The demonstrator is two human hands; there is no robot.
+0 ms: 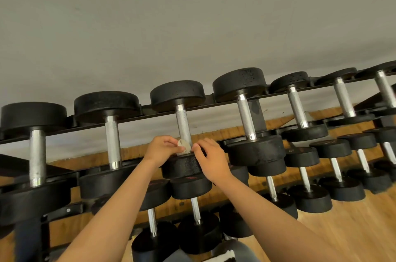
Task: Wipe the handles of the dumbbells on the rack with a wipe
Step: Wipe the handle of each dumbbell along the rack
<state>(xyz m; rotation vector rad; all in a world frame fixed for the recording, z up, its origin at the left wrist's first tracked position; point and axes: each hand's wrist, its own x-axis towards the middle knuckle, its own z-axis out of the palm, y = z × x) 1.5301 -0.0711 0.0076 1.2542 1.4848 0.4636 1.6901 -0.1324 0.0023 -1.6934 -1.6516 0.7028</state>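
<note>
Black dumbbells with silver knurled handles lie in a row on a black rack (150,109). Both hands meet at the near end of the third dumbbell's handle (182,124). My left hand (162,150) pinches a small whitish wipe (183,145) against the base of that handle. My right hand (209,159) rests on the dumbbell's near black head (182,165), fingertips touching the wipe's right edge beside the handle. How much of the wipe wraps round the handle is hidden by the fingers.
Neighbouring handles stand close at left (112,141) and right (246,118). A lower tier holds smaller dumbbells (192,184). Behind the rack is a grey wall (171,25); wooden floor (342,236) shows at lower right.
</note>
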